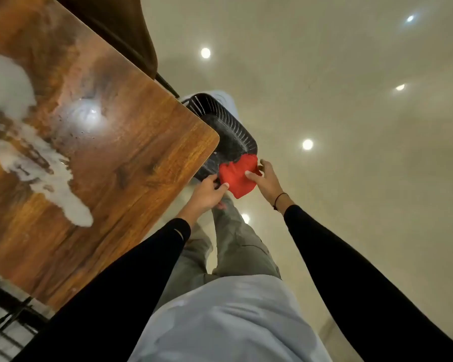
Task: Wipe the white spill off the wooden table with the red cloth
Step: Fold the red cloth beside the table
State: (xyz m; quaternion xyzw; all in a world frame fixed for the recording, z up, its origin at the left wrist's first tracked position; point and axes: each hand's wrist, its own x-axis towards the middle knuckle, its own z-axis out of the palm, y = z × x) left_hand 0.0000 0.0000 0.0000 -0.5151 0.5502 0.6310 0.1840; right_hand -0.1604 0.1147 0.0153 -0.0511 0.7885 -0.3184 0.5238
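Both hands' grip, left hand [207, 193] and right hand [268, 180], pinches red cloth [237, 176] above black basket [228, 131].

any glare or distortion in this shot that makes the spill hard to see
Head view: a ceiling light glares off the wooden table just right of the white spill, and more light spots reflect off the glossy floor; the wide-angle lens bends the table edge; the picture is a little soft overall, yet the spill, the red cloth, left hand and right hand read clearly.
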